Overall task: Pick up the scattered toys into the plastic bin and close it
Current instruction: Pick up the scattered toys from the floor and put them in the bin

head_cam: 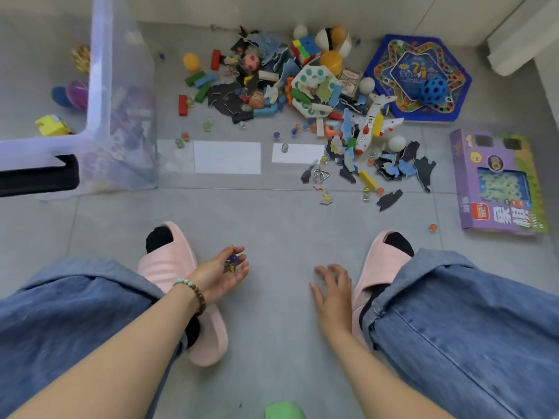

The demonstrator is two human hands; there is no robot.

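My left hand (223,272) is cupped palm up low over the floor, holding a few glass marbles (232,261). My right hand (332,290) hovers just above the tiles beside my right slipper, fingers spread and holding nothing. The clear plastic bin (99,86) stands at the far left, lid off, with several toys inside. A heap of scattered toys (272,83) lies ahead: blocks, puzzle pieces, balls, marbles, a white toy plane (370,127), a cube puzzle (304,49).
A blue hexagonal game board (390,71) with a blue holed ball (432,90) on it lies far right. A purple toy box (496,179) rests at the right. One orange marble (433,228) sits alone. My knees and pink slippers (169,261) flank the hands. A wall runs behind the heap.
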